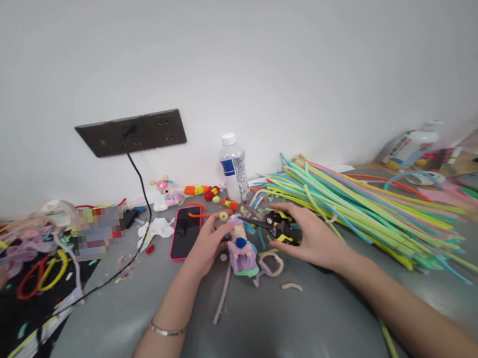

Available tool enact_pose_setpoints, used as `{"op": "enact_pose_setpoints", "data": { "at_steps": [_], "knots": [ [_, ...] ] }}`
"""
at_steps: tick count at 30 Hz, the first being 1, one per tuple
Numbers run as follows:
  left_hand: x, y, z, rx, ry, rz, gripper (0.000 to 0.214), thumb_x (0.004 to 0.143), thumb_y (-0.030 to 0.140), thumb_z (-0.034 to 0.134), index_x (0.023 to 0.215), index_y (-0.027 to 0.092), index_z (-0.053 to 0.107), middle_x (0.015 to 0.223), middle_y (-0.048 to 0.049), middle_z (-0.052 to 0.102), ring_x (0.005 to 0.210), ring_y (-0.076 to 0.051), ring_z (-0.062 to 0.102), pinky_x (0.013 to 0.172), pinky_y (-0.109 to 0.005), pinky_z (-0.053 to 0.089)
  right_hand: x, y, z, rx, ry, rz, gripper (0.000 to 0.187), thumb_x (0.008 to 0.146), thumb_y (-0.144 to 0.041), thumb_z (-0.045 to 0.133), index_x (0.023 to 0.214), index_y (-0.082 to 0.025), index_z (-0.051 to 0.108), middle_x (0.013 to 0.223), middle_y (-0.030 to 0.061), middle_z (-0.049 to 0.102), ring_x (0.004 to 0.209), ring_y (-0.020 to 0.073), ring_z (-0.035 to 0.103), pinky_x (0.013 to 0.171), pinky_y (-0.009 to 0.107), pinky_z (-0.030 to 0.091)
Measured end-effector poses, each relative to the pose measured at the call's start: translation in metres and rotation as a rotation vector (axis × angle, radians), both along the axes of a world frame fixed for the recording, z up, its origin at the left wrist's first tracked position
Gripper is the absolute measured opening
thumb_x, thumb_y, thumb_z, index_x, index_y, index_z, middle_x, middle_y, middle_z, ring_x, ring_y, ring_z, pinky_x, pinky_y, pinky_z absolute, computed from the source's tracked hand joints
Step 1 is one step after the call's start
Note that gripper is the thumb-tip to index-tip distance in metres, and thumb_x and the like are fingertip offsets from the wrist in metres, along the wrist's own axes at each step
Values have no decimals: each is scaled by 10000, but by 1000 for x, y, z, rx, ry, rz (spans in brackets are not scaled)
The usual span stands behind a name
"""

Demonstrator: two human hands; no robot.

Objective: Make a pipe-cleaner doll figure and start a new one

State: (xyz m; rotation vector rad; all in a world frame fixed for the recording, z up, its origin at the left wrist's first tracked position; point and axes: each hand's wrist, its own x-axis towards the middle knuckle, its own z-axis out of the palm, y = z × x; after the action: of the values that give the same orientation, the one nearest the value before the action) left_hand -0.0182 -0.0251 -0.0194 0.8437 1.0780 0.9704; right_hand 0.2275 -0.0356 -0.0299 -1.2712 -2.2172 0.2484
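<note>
In the head view, your left hand (pixel 208 249) pinches the upper part of a pipe-cleaner figure (pixel 243 256) at the frame's centre. Just right of it, your right hand (pixel 312 235) grips black-and-yellow pliers (pixel 277 227), tips near the figure's top; contact is unclear. The figure looks largely shaped, its lilac and blue parts in place. A loose lilac strand (pixel 223 297) lies lower left; what remains, you cannot tell.

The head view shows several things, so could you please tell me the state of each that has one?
Bottle: upright, capped
Phone: lying flat, screen dark
Black cable: plugged into wall socket
Purple figure: in left hand
Black-and-yellow tool: in right hand, handles spread
Pipe cleaners: heaped
</note>
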Motion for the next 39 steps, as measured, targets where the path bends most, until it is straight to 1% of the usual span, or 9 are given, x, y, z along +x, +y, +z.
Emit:
{"op": "enact_pose_setpoints", "data": {
  "at_steps": [8, 13, 16, 19, 21, 26, 29, 34, 39],
  "knots": [
    [1, -1, 3, -19, 10, -14, 512, 638, 361, 814, 1042, 194, 547, 785, 6, 622, 672, -134, 611, 576, -225, 457, -4, -1, 3, 0, -14, -6, 649, 802, -462, 695, 1339, -225, 417, 1281, 135, 618, 1118, 340, 616, 923, 481, 497],
    [2, -2, 4, -25, 26, -15, 515, 662, 356, 797, 1077, 193, 537, 781, 7, 624, 628, -116, 588, 560, -219, 444, -4, -2, 3, 10, -25, -6, 657, 803, -463, 690, 1348, -226, 408, 1284, 139, 615, 1114, 342, 616, 916, 478, 495],
    [2, -3, 5, -40, 7, -16, 478, 661, 345, 800, 1042, 198, 553, 763, 19, 620, 604, -104, 580, 554, -212, 430, -5, -2, 2, 13, -29, -9, 657, 798, -459, 692, 1345, -224, 415, 1280, 142, 620, 1113, 345, 620, 917, 479, 491],
    [2, -3, 4, -42, -38, -24, 439, 642, 335, 817, 975, 195, 568, 799, 9, 643, 630, -108, 600, 562, -210, 432, -4, -2, 2, 1, -39, -8, 672, 799, -453, 689, 1363, -224, 403, 1299, 142, 614, 1120, 345, 621, 916, 482, 490],
    [2, -2, 3, -41, -50, -32, 437, 647, 331, 817, 979, 193, 569, 803, 8, 651, 628, -104, 599, 565, -209, 435, -4, -2, 1, -14, -41, -6, 705, 804, -455, 684, 1395, -227, 375, 1328, 142, 601, 1142, 345, 616, 924, 483, 488],
    [1, -1, -1, -18, -46, -69, 476, 676, 316, 804, 1058, 188, 550, 763, 14, 647, 647, -104, 601, 586, -208, 453, -2, -2, 0, -77, -26, 9, 840, 806, -493, 681, 1489, -239, 264, 1404, 147, 557, 1202, 347, 597, 964, 489, 477],
    [0, 0, -2, -12, -66, -75, 460, 673, 310, 797, 1047, 191, 556, 781, 14, 650, 654, -103, 606, 579, -206, 452, -1, -1, -1, -110, -6, 13, 889, 806, -497, 680, 1520, -234, 220, 1441, 154, 523, 1236, 349, 576, 1000, 498, 461],
    [1, 1, -2, -24, -88, -62, 422, 648, 313, 789, 984, 191, 565, 808, 5, 662, 658, -107, 613, 543, -197, 432, 0, -1, -3, -146, 24, 14, 931, 797, -507, 684, 1541, -225, 202, 1412, 170, 547, 1235, 365, 576, 1010, 515, 455],
    [2, 0, -1, -24, -88, -61, 408, 656, 322, 786, 980, 194, 572, 802, 3, 664, 666, -117, 619, 530, -196, 423, 0, -2, -5, -157, 34, 12, 952, 792, -515, 695, 1548, -238, 187, 1423, 172, 532, 1248, 369, 563, 1016, 531, 447]
  ]
}}
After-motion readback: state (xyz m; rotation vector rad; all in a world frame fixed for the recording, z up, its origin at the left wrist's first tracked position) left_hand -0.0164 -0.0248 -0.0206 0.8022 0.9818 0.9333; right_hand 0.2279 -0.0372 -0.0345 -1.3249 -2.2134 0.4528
